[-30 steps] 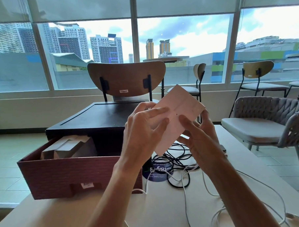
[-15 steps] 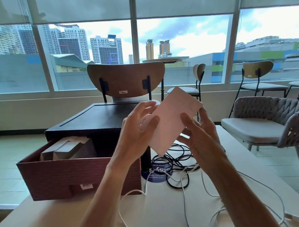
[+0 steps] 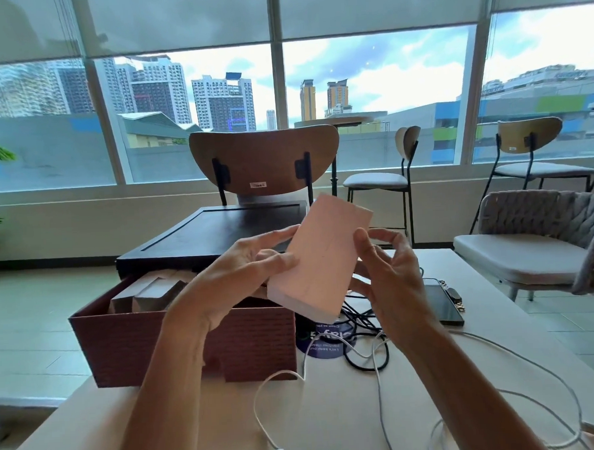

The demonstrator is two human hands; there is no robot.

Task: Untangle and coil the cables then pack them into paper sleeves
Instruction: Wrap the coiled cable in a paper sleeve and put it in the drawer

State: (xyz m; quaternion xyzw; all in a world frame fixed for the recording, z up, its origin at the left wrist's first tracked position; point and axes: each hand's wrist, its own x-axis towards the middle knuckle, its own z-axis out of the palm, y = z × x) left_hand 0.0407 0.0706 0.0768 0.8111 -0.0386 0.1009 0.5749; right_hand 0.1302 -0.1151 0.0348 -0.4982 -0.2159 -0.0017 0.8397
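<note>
Window-side table point(image 3: 202, 429), pale top, city skyline behind the glass; chairs beyond.

Centre of frame: one paper sleeve point(image 3: 321, 257), pink, is held up above the table, tilted with its upper end toward the right. It is pinched by the left hand point(image 3: 236, 271), thumb on the near face and fingers behind. The right hand point(image 3: 390, 288) is set against the sleeve's right edge, thumb on the front and lower fingers passing behind; its upper fingers are loosely curled and clear of the paper. No cable is seen inside this sleeve; the interior cannot be viewed.

Left of centre: a maroon box point(image 3: 178, 345) with further folded sleeves point(image 3: 149, 292) standing in it; whether these are filled cannot be told.

Lower centre and right: a black cable point(image 3: 364, 324) lies in loose overlapping loops, and white cables point(image 3: 376, 367) trail uncoiled across the table. A phone point(image 3: 442, 303) lies beside them.

Judgement: a sleeve is being readied for packing. The cables on the table are neither coiled nor sleeved, so most of the work appears outstanding.
</note>
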